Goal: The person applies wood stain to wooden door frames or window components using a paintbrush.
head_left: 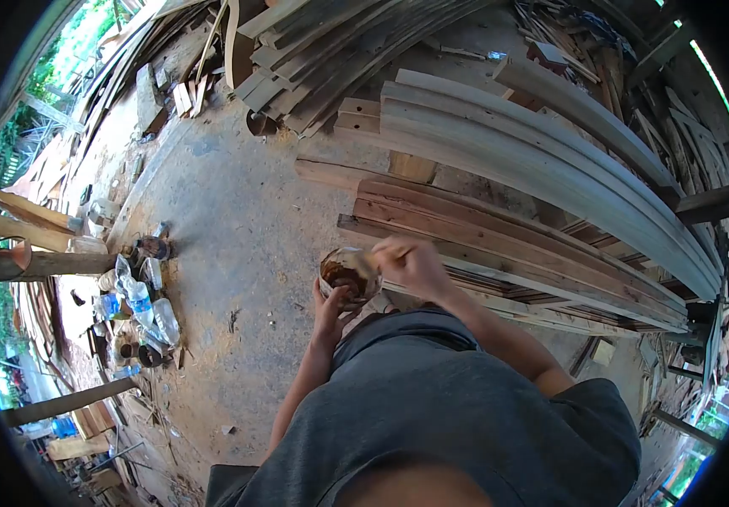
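My left hand (pixel 330 308) grips a small round container (pixel 368 286) in front of my body, with the thumb over its near rim. Dark brown matter coats the inside of the container, which is tilted so that its mouth faces me. At the container's right rim, my right hand (pixel 412 265) is closed on a short, pale tool (pixel 374 260). The tool's end reaches over the mouth. Its kind is hard to make out because it is small and partly covered by my fingers.
Long reddish planks (pixel 499 245) lie stacked just right of my hands, with pale boards (pixel 533 156) behind them. Plastic bottles (pixel 140 300) cluster on the concrete floor (pixel 246 211) at left, near wooden posts (pixel 51 266). More timber (pixel 330 42) is piled at the back.
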Demonstrator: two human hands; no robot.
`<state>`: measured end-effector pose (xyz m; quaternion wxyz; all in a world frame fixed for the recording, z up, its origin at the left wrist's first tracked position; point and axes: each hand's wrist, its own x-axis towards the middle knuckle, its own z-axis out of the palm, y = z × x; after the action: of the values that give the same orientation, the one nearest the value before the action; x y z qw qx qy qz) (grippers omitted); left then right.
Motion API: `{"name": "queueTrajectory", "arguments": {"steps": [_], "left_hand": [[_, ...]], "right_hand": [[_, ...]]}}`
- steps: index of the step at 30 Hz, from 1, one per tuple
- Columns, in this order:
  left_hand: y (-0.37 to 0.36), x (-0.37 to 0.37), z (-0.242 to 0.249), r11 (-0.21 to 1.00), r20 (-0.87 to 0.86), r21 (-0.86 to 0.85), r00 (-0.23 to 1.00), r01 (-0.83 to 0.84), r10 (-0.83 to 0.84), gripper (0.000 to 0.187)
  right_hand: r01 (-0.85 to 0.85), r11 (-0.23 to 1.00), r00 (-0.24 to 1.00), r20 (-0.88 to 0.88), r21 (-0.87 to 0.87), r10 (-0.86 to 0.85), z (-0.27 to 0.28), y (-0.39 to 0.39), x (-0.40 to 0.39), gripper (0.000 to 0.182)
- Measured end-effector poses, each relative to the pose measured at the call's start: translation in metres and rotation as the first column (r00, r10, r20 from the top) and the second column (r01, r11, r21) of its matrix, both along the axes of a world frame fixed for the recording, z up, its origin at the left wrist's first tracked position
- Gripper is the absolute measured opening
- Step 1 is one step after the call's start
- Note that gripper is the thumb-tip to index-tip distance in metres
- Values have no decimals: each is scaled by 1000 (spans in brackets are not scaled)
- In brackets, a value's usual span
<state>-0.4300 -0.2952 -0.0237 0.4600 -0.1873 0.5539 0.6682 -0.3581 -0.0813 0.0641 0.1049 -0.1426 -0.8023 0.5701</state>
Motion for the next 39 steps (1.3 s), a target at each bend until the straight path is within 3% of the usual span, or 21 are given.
{"name": "queueTrajectory", "arguments": {"steps": [4,6,7,9,10,12,14,16,19,21,22,23,24,25,26,27,30,32,34,39], "left_hand": [[-17,-3,-1,988,25,-27,988,-154,155,81],[-28,-6,-1,978,-6,-7,978,-209,209,81],[-31,-6,3,968,3,-1,968,-250,250,81],[-41,-7,6,961,1,-7,961,-278,278,80],[-45,-7,6,958,4,-13,958,-285,285,80],[-49,-7,9,947,14,-20,947,-319,319,79],[-56,-5,8,939,28,-30,938,-344,344,79],[-61,-6,2,934,-11,2,934,-358,358,77],[-64,-5,11,912,25,-8,912,-410,410,74],[-72,0,12,887,35,-26,886,-462,463,73],[-75,2,13,885,33,-29,884,-465,466,73],[-78,4,16,873,41,-33,873,-486,487,72],[-81,5,18,863,49,-39,861,-504,506,71],[-83,6,20,855,47,-59,854,-515,518,68],[-85,7,21,857,50,-70,856,-511,515,68],[-86,8,22,853,38,-65,852,-519,521,67],[-87,5,15,856,43,-58,855,-514,516,66],[-82,3,14,864,43,-57,864,-500,502,63],[-70,-5,14,901,32,-76,902,-427,430,63],[-39,-27,19,967,35,-8,967,-254,254,65]], "right_hand": [[376,880,926,-72,291,-372,-20,61,1,15],[318,746,913,23,585,-407,-33,88,5,15],[308,750,920,17,585,-391,-37,92,1,15],[135,710,907,201,691,-369,-47,92,-10,16],[123,713,914,200,690,-352,-57,88,-22,16],[131,694,976,29,708,-214,-74,70,-54,18],[59,813,985,97,579,-140,-72,47,-92,20],[51,849,999,-42,526,-35,-87,34,-131,21],[-25,918,998,-37,395,43,-81,15,-190,16],[126,933,982,-177,339,-68,-70,7,-225,17],[122,934,982,-178,335,-65,-78,9,-243,17],[195,962,971,-175,193,-162,-93,11,-262,17],[269,962,953,-156,46,-259,-111,13,-276,17],[270,962,954,-148,39,-262,-129,18,-287,17],[348,938,938,-11,-15,-348,-146,25,-292,17],[431,901,897,132,-54,-421,-146,29,-287,17],[435,900,888,184,-34,-422,-142,47,-247,16],[502,858,856,207,-108,-474,-147,58,-207,17],[527,794,850,193,-304,-490,-147,68,-163,18],[682,659,730,246,-316,-638,-112,89,-69,17]]}}
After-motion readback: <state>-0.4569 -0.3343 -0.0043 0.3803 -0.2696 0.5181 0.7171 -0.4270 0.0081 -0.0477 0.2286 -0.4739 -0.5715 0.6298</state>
